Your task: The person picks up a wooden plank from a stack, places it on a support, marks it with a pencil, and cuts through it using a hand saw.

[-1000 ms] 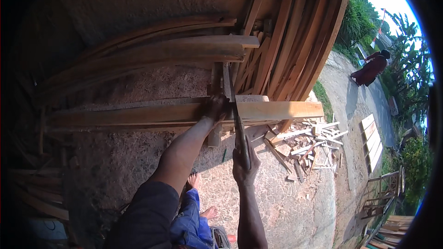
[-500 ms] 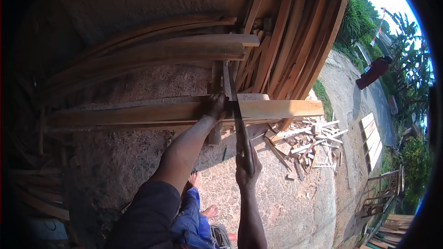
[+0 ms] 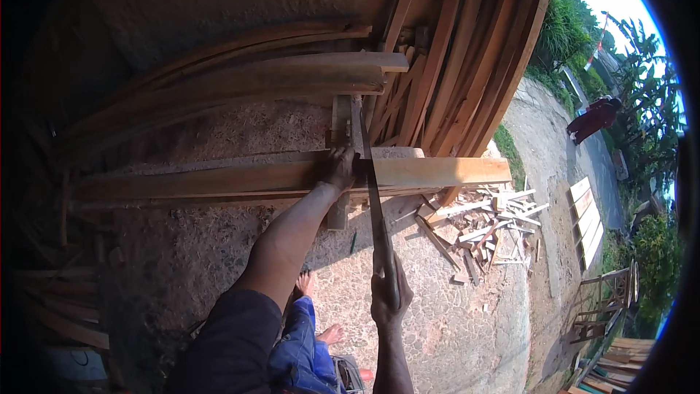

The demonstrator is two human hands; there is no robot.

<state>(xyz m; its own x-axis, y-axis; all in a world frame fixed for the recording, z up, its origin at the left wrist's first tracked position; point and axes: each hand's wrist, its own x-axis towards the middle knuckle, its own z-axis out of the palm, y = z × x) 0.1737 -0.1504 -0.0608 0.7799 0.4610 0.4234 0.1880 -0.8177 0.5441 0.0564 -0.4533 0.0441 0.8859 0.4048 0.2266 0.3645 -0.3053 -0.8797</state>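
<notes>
A long wooden plank (image 3: 437, 171) lies crosswise in front of me. My left hand (image 3: 341, 166) grips the plank near its middle, the fingers over its far edge. My right hand (image 3: 391, 296) is closed round the handle of a handsaw, nearer to me and lower than the plank. The long saw blade (image 3: 377, 222) runs away from me across the plank, just right of my left hand. Its far end points toward other stacked boards (image 3: 321, 76). Whether the teeth have entered the wood is hard to make out.
Tall boards (image 3: 467, 58) lean against the wall at the back right. Offcuts (image 3: 488, 230) lie heaped on the ground to the right, with sunlit planks (image 3: 587, 222) beyond. A person (image 3: 594, 118) in dark red is on the road. My bare feet (image 3: 330, 334) are below.
My right hand has drawn the saw back toward me. The left hand stays on the plank. On the road, the person has moved slightly to the right.
</notes>
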